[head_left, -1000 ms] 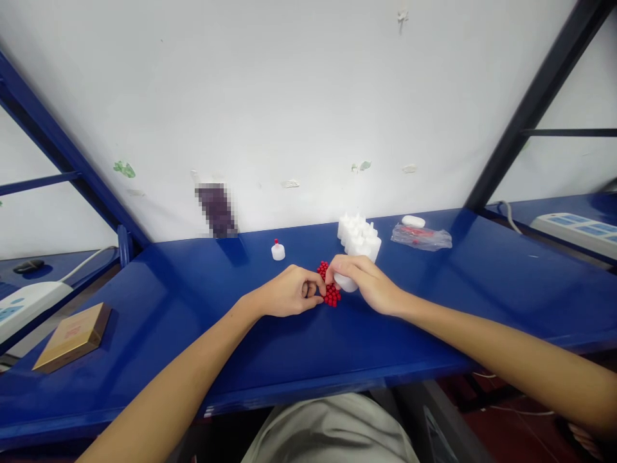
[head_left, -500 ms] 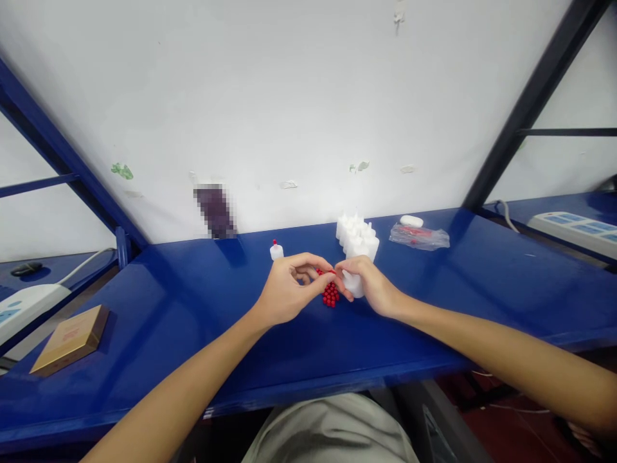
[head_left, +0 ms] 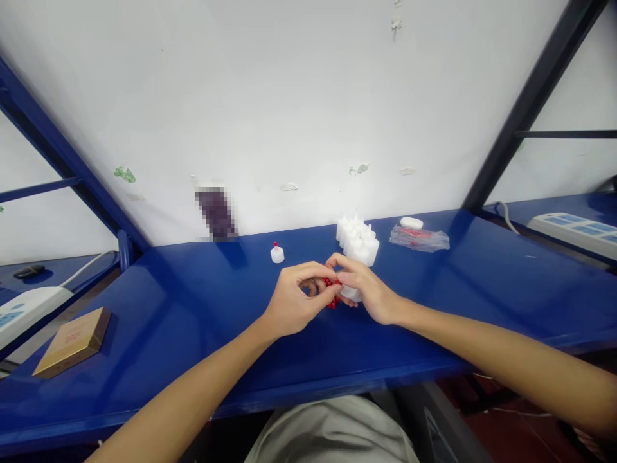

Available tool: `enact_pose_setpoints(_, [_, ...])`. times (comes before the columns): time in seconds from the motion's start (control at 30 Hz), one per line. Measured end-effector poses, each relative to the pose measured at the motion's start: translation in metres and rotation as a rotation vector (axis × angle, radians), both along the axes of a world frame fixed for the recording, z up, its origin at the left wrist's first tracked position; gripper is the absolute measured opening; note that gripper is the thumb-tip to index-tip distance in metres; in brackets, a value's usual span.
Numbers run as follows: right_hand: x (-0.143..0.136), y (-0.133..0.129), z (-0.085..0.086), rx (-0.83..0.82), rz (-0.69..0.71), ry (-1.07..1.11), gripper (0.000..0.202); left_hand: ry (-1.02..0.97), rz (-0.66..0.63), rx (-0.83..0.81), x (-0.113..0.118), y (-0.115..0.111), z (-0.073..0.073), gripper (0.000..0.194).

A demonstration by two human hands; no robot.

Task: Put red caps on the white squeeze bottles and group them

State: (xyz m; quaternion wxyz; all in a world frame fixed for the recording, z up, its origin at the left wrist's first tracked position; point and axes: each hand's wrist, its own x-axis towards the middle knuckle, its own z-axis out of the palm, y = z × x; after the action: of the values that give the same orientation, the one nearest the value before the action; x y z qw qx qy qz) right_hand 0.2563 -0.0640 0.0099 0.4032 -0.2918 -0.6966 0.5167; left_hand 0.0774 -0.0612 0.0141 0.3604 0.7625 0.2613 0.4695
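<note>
My left hand point(head_left: 299, 301) pinches something red point(head_left: 338, 281) by the white bottle point(head_left: 350, 294) my right hand point(head_left: 370, 289) grips, back from the table's point(head_left: 409, 344) front edge; slipping fingertips could scatter those red pieces point(head_left: 332, 303)!

The surface point(head_left: 202, 308) is coloured deep blue. Plain white is shown by the clustered containers point(head_left: 357, 243) and the held container point(head_left: 351, 294); the lone white container point(head_left: 277, 256) is tipped in red. The small pieces point(head_left: 332, 304) are coloured bright red. The gold box point(head_left: 72, 341) is printed in red.
</note>
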Motion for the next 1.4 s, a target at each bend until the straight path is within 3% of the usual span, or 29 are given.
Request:
enact_pose_setpoints(0.4, [-0.001, -0.002, 0.000, 0.137, 0.009, -0.081, 0.023, 0.101, -0.005, 0.078, 0.001, 0.000, 0.000, 0.014])
enact_pose_setpoints(0.53, [-0.002, 0.001, 0.000, 0.081, -0.080, -0.065, 0.024, 0.047, 0.028, 0.011, -0.013, 0.018, 0.000, 0.019])
enact_pose_setpoints(0.6, [-0.002, 0.003, 0.000, 0.082, -0.107, -0.071, 0.020, -0.052, 0.147, 0.016, -0.028, 0.038, 0.001, 0.022])
enact_pose_setpoints(0.7, [-0.002, 0.004, -0.001, 0.115, -0.095, -0.103, 0.016, -0.141, 0.444, 0.087, -0.056, 0.071, 0.001, 0.023])
enact_pose_setpoints(0.87, [-0.001, 0.003, -0.001, 0.151, -0.026, -0.153, 0.017, 0.095, 0.556, 0.129, -0.084, 0.106, -0.007, 0.027])
enact_pose_setpoints(1.07, [0.000, 0.001, 0.004, 0.125, -0.005, -0.150, 0.023, 0.327, 0.605, 0.180, -0.084, 0.108, -0.014, 0.029])
enact_pose_setpoints(1.23, [0.003, 0.000, 0.008, 0.024, 0.080, 0.007, 0.024, 0.380, 0.601, 0.188, -0.084, 0.105, -0.013, 0.034])
enact_pose_setpoints(1.33, [0.010, 0.004, 0.008, 0.108, 0.017, 0.122, 0.018, 0.350, 0.620, 0.249, -0.081, 0.099, -0.010, 0.040])
enact_pose_setpoints(1.4, [0.017, 0.010, 0.009, 0.222, -0.084, 0.158, 0.011, 0.356, 0.613, 0.320, -0.077, 0.093, -0.008, 0.032])
